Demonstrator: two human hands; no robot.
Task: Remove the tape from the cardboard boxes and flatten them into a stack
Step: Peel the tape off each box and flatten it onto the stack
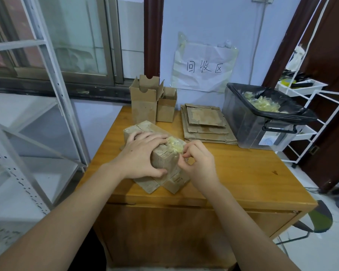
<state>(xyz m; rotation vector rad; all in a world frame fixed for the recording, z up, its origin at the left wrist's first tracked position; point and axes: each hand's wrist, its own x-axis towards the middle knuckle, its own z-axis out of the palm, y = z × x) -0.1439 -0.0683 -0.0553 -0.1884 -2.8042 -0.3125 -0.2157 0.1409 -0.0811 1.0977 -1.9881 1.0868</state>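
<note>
Roughly midway, by the look of it. A flat stack [205, 124] is already laid at the table's [243, 173] back, and wadded tape is piled in the bin [262, 118]. The box [164, 161] at the front is gripped by the left hand [139, 155], while a tape wad [175, 144] is pinched by the right hand [198, 163]. Two open boxes [151, 102] are left standing behind, not yet flattened.
</note>
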